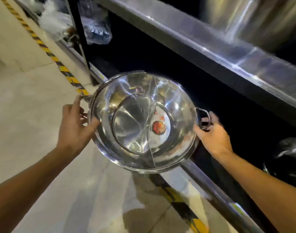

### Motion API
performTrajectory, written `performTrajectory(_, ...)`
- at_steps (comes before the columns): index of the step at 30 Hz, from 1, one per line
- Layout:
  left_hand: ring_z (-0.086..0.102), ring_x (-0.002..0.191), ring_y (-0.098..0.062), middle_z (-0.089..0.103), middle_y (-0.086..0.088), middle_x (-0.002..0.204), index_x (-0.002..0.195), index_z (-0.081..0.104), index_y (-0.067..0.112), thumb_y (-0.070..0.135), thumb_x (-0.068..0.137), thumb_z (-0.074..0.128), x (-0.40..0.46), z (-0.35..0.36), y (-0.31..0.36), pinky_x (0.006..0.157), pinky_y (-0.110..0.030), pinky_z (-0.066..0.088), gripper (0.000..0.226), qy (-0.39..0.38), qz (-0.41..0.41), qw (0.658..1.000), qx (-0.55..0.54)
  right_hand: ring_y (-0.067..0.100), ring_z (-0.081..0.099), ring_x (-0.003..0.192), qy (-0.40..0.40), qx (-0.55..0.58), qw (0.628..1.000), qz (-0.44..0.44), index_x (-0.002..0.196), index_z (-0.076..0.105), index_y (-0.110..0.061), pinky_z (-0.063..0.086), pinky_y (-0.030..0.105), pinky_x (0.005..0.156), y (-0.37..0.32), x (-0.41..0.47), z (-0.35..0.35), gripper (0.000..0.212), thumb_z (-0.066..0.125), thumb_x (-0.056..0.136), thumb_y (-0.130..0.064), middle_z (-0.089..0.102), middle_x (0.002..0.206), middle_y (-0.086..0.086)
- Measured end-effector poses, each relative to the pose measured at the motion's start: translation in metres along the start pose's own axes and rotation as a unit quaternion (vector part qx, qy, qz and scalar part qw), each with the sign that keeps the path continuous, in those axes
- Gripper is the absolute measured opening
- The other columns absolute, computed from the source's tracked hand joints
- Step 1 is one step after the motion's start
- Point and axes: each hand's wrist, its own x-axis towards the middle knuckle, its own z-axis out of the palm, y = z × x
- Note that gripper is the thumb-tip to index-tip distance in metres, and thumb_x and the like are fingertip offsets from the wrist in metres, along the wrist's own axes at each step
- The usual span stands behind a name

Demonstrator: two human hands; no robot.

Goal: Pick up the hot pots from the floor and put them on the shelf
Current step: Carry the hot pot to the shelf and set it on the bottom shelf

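Forearms nearest; left hand [74,125] and right hand [212,132] are each clamped on a handle of the pot [143,121], held off the floor [26,115] at the shelf [186,39] edge. Pickup done; placement w/ this pot left, other pots not seen.

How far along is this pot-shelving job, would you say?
Midway for this pot, as far as I can see. The steel hot pot is already off the floor, held by the left hand and right hand at its handles. It hangs at the edge of the dark lower shelf, not yet set inside. No other floor pots show.
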Motion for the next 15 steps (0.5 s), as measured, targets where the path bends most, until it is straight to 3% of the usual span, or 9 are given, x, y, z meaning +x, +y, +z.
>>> performTrajectory(2, 0.054, 0.081, 0.000, 0.036, 0.000, 0.115, 0.145, 0.029, 0.037, 0.035, 0.086, 0.069, 0.010, 0.004, 0.000, 0.078, -0.027, 0.049, 0.071, -0.025, 0.024, 0.999, 0.014, 0.008, 0.061, 0.091, -0.044, 0.023, 0.999, 0.002, 0.151, 0.026, -0.029, 0.044, 0.025, 0.076, 0.003, 0.015, -0.004, 0.102, 0.067, 0.068, -0.072, 0.059, 0.103, -0.024)
performTrajectory(3, 0.055, 0.080, 0.000, 0.037, 0.000, 0.114, 0.143, 0.029, 0.036, 0.038, 0.086, 0.068, 0.012, 0.003, 0.002, 0.075, -0.028, 0.050, 0.069, -0.039, 0.034, 0.998, 0.027, 0.012, 0.062, 0.098, -0.031, 0.045, 0.998, -0.005, 0.149, 0.032, -0.022, 0.043, 0.023, 0.082, 0.002, 0.020, -0.006, 0.095, 0.075, 0.073, -0.059, 0.061, 0.110, -0.015)
performTrajectory(6, 0.059, 0.079, -0.004, 0.037, -0.003, 0.114, 0.147, 0.026, 0.026, 0.036, 0.086, 0.069, 0.015, -0.002, 0.017, 0.079, -0.032, 0.050, 0.075, -0.066, 0.036, 0.997, 0.036, 0.013, 0.059, 0.092, 0.035, 0.050, 0.998, -0.011, 0.145, 0.045, -0.011, 0.038, 0.013, 0.072, -0.009, 0.024, -0.017, 0.083, 0.085, 0.074, -0.029, 0.067, 0.110, 0.000)
performTrajectory(9, 0.061, 0.082, -0.014, 0.036, -0.005, 0.119, 0.152, 0.021, 0.022, 0.030, 0.081, 0.076, 0.009, -0.006, 0.032, 0.085, -0.035, 0.050, 0.091, -0.090, 0.007, 0.996, 0.006, 0.014, 0.055, 0.099, 0.020, 0.057, 0.998, 0.011, 0.150, 0.037, -0.013, 0.036, 0.012, 0.069, -0.014, 0.012, -0.026, 0.084, 0.081, 0.079, -0.025, 0.062, 0.112, -0.005)
performTrajectory(12, 0.063, 0.088, -0.013, 0.037, -0.006, 0.120, 0.147, 0.027, 0.024, 0.028, 0.072, 0.085, -0.004, -0.002, 0.036, 0.084, -0.038, 0.054, 0.095, -0.125, -0.002, 0.992, -0.026, 0.025, 0.054, 0.117, 0.003, 0.051, 0.998, 0.027, 0.154, 0.028, -0.011, 0.042, 0.024, 0.087, -0.006, 0.002, -0.032, 0.083, 0.074, 0.085, -0.020, 0.060, 0.126, 0.005)
performTrajectory(15, 0.066, 0.088, -0.019, 0.039, -0.008, 0.120, 0.144, 0.030, 0.024, 0.023, 0.069, 0.088, -0.006, 0.006, 0.035, 0.084, -0.041, 0.056, 0.095, -0.136, -0.019, 0.990, -0.041, 0.021, 0.056, 0.111, 0.014, 0.054, 0.998, 0.036, 0.154, 0.026, -0.009, 0.046, 0.029, 0.090, -0.002, -0.003, -0.038, 0.084, 0.074, 0.086, -0.017, 0.060, 0.127, 0.006)
